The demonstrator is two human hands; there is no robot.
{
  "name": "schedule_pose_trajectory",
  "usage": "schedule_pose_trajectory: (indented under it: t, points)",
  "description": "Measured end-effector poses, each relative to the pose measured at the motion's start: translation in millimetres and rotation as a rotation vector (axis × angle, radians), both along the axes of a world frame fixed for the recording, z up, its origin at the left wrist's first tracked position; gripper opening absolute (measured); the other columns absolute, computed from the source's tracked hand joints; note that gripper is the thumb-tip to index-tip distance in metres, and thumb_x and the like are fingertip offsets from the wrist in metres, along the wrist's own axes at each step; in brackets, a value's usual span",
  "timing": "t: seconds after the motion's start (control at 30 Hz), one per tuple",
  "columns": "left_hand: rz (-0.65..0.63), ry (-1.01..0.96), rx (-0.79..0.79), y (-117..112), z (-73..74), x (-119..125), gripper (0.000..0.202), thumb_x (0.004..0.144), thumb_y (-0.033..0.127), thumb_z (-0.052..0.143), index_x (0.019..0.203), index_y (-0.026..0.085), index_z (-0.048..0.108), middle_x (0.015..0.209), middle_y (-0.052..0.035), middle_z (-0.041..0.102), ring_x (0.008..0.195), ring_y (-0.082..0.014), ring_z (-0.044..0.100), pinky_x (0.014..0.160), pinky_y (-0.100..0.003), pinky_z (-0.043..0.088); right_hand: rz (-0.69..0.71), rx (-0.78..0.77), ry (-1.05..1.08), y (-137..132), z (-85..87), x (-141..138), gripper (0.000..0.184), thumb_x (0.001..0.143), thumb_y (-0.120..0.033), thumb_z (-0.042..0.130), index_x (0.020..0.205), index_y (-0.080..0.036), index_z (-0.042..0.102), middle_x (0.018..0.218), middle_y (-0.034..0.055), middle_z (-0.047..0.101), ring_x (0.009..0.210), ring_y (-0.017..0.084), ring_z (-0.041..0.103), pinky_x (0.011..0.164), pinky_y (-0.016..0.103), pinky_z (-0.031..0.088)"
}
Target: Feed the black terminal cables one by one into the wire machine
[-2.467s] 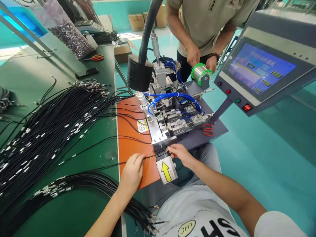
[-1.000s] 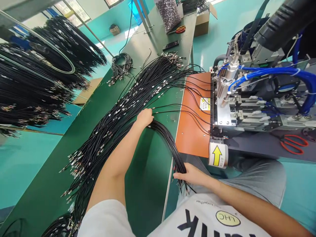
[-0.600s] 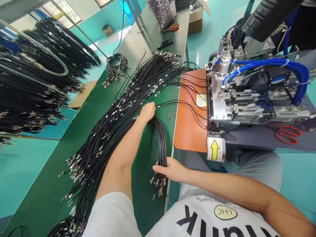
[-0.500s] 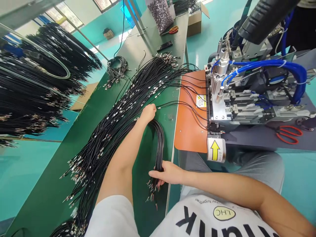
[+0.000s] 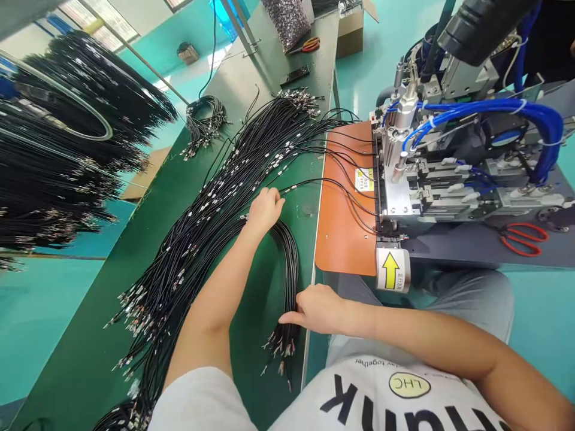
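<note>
My left hand (image 5: 266,209) is closed at the top of a bent bundle of black cables (image 5: 290,257). A thin black cable (image 5: 309,181) runs from its fingertips toward the machine. Beside the bundle's lower end is my right hand (image 5: 318,308), its thumb lying across the cables and its other fingers curled. What those fingers hold, if anything, is hidden. Stripped coloured wire ends (image 5: 281,346) fan out below the thumb. Left of both hands, a large heap of black cables (image 5: 220,179) with white tags and connectors covers the green table (image 5: 258,299).
A machine (image 5: 404,167) with blue hoses and an orange plate (image 5: 344,239) stands at right, several cables reaching into it. Red-handled scissors (image 5: 523,239) lie beside it. Hanging cables (image 5: 58,161) fill the left. Orange-handled pliers (image 5: 309,45) and a bag of small parts (image 5: 287,24) are at the back.
My right hand has shifted slightly right along the bundle, and its fingers below the cables no longer show. My left hand has turned a little and stays in nearly the same place.
</note>
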State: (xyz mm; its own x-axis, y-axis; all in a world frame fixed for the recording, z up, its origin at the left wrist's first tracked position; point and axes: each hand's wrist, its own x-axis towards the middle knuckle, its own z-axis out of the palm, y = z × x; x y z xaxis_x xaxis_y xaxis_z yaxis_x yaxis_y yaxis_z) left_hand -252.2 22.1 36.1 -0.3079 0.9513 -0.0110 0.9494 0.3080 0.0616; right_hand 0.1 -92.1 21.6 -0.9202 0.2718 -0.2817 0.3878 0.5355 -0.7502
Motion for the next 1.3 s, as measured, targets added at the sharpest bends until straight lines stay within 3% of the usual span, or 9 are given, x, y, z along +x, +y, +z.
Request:
schedule_pose_trajectory:
  t: [0.13,0.23,0.37,0.5,0.67,0.83,0.97,1.13,1.3]
  points:
    - [0.090,-0.088,-0.141,-66.9,1.5,24.0,0.062,0.076,0.071,0.062,0.105,0.017,0.055,0.082,-0.0103,0.063,0.080,-0.0331,0.065,0.070,-0.040,0.048,-0.112,-0.006,0.015,14.5,-5.4,22.9,0.057,0.092,-0.067,0.044,0.079,-0.018,0.069,0.077,0.0110,0.074,0.078,0.029,0.072,0.065,0.034,0.048]
    - [0.097,-0.278,-0.105,-102.7,-11.9,54.2,0.081,0.065,0.059,0.079,0.126,0.019,0.044,0.096,-0.0100,0.062,0.088,-0.0325,0.066,0.073,-0.040,0.050,-0.192,-0.150,0.064,21.2,-11.8,29.6,0.041,0.096,-0.054,0.048,0.092,-0.019,0.069,0.079,0.0071,0.074,0.075,0.023,0.072,0.063,0.030,0.045]
    - [0.176,-0.841,0.084,-114.4,-20.4,69.3,0.061,0.074,0.031,0.073,0.125,0.025,0.041,0.089,0.0013,0.055,0.074,-0.0184,0.068,0.073,-0.036,0.056,-0.286,-0.430,0.150,23.4,-19.0,27.3,0.035,0.098,-0.041,0.048,0.120,-0.016,0.060,0.075,0.0029,0.074,0.063,0.016,0.070,0.062,0.027,0.046]
    - [0.283,-1.289,0.176,-106.4,-7.6,60.8,0.064,0.075,0.024,0.073,0.129,0.027,0.039,0.091,0.0035,0.054,0.071,-0.0169,0.072,0.073,-0.038,0.060,-0.396,-0.597,0.247,23.2,-23.8,16.3,0.048,0.097,-0.044,0.051,0.135,-0.015,0.049,0.086,0.0040,0.075,0.062,0.015,0.071,0.061,0.026,0.048]
    - [0.305,-1.364,0.190,-98.3,5.5,55.2,0.065,0.075,0.020,0.074,0.131,0.027,0.041,0.087,0.0033,0.060,0.084,-0.0201,0.075,0.080,-0.034,0.059,-0.380,-0.850,0.308,22.7,-30.3,-7.8,0.040,0.089,-0.053,0.061,0.106,-0.018,0.063,0.082,0.0014,0.073,0.053,0.011,0.066,0.053,0.022,0.044]
    - [0.314,-1.351,0.100,-98.4,15.0,44.0,0.067,0.074,0.024,0.077,0.132,0.027,0.044,0.083,0.0029,0.062,0.078,-0.0200,0.074,0.071,-0.031,0.058,-0.451,-0.940,0.354,22.7,-40.9,-17.7,0.044,0.074,-0.059,0.075,0.079,-0.017,0.061,0.071,-0.0004,0.068,0.050,0.009,0.059,0.049,0.022,0.041]
    - [0.301,-1.313,0.003,-98.3,22.1,31.8,0.065,0.073,0.023,0.075,0.131,0.028,0.047,0.083,0.0022,0.062,0.063,-0.0174,0.069,0.056,-0.029,0.056,-0.483,-0.961,0.392,20.6,-46.0,-17.0,0.044,0.074,-0.058,0.076,0.079,-0.018,0.060,0.067,-0.0014,0.065,0.056,0.011,0.061,0.055,0.023,0.046]
    - [0.221,-1.284,-0.059,-95.5,22.4,31.0,0.065,0.073,0.019,0.072,0.132,0.027,0.046,0.079,0.0025,0.061,0.059,-0.0159,0.067,0.054,-0.028,0.055,-0.525,-0.935,0.454,21.3,-40.2,-22.7,0.041,0.078,-0.052,0.073,0.100,-0.021,0.059,0.078,-0.0027,0.066,0.055,0.010,0.063,0.055,0.024,0.048]
    - [0.160,-1.261,-0.040,-93.2,20.8,33.4,0.063,0.072,0.013,0.066,0.131,0.024,0.048,0.074,0.0042,0.057,0.052,-0.0103,0.060,0.050,-0.022,0.047,-0.623,-0.817,0.439,31.3,-30.9,-33.8,0.018,0.079,-0.034,0.069,0.079,-0.019,0.059,0.065,-0.0035,0.061,0.056,0.011,0.062,0.056,0.023,0.046]
